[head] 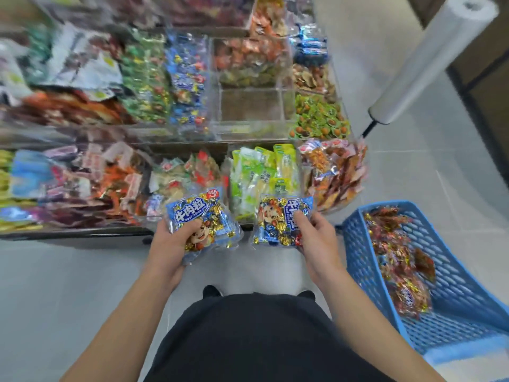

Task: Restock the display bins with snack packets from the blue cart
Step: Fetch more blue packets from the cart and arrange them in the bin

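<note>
My left hand grips a blue beef-cube snack packet with a cartoon figure, thumb across its front. My right hand grips a second blue packet of the same kind. Both packets hover in front of the lower row of clear display bins. The blue cart stands at my right and holds several red and gold snack packets. In the upper row one clear bin holds nothing, next to a bin of the same blue packets.
Other bins hold green packets, orange-red packets and green nut packets. A white roll on a black stand leans at the upper right. Grey tiled floor lies beneath me and around the cart.
</note>
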{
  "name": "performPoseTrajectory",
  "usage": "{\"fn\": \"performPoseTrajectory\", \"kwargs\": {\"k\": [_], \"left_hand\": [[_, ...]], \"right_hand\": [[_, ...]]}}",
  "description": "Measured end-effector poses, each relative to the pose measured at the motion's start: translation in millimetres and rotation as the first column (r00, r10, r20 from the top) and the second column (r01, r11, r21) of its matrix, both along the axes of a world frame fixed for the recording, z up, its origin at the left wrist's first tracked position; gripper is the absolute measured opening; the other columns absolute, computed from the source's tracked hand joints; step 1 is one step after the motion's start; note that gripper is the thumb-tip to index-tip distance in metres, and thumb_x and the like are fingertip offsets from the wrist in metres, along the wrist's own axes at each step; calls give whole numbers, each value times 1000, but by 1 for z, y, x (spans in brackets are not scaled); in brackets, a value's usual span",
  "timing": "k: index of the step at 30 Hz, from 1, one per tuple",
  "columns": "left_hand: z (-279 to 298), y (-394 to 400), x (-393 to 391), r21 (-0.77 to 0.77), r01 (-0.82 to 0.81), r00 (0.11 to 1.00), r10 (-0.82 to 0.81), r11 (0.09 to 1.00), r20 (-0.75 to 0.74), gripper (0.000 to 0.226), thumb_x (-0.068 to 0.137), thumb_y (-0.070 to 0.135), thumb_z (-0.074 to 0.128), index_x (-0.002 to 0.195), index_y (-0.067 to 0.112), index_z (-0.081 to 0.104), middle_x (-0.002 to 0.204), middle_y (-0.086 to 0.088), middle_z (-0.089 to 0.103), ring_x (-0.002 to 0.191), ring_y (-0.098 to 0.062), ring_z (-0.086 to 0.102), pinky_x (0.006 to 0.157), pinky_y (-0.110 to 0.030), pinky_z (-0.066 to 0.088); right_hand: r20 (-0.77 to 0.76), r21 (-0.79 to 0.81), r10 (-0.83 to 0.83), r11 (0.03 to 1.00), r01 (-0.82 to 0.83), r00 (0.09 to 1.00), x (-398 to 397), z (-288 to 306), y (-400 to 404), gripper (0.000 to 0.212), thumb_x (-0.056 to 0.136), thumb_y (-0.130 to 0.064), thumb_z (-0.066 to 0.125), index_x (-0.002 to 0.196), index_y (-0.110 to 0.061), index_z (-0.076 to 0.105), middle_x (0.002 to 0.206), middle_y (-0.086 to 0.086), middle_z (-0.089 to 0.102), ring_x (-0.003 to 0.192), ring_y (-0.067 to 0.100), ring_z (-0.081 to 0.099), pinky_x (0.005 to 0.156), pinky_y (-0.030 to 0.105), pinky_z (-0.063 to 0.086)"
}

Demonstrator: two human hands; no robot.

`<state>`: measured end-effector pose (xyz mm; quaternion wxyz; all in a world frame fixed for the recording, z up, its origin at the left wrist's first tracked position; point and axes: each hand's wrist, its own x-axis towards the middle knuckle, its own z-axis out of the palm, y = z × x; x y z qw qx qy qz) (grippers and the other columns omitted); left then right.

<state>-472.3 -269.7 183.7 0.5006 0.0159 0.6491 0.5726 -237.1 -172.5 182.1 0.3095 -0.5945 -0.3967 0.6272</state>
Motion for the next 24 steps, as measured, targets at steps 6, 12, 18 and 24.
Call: {"fn": "performPoseTrajectory", "kwargs": {"k": [6, 12, 18, 24], "left_hand": [[9, -26, -79, 33, -36, 999, 36, 999, 5, 32, 92, 1, 65, 119, 17, 59, 113, -11, 75, 108, -40, 69, 92, -65, 53], [16, -29, -129, 66, -97, 995, 95, 993, 31, 34, 91, 1, 66, 122, 15, 60, 115, -12, 74, 108, -39, 69, 90, -60, 56], [15, -6, -162, 105, -135, 990, 130, 985, 56, 37, 90, 7, 71, 124, 16, 58, 120, -14, 72, 109, -37, 70, 86, -55, 58], [20, 38, -187, 113, -147, 989, 148, 983, -2, 36, 90, 11, 72, 123, 17, 59, 118, -12, 73, 109, -35, 69, 89, -53, 57]], "right_hand": [[94, 95, 51, 994, -60, 994, -89, 9, -10, 45, 84, -45, 65, 74, -9, 40, 72, 3, 33, 66, 15, 33, 65, 36, 27], [152, 132, 110, 983, -130, 982, -141, 30, 4, 44, 78, -59, 64, 70, -21, 41, 75, 1, 34, 68, 15, 35, 66, 38, 32], [-87, -31, 34, 999, -37, 996, -180, 40, 55, 17, 99, -34, 58, 94, -18, 59, 92, -1, 60, 63, 13, 67, 53, 29, 56], [-275, -156, 51, 983, -97, 960, -205, 44, 125, 38, 92, -17, 67, 124, -17, 47, 95, 3, 71, 62, 16, 70, 51, 28, 55]]}}
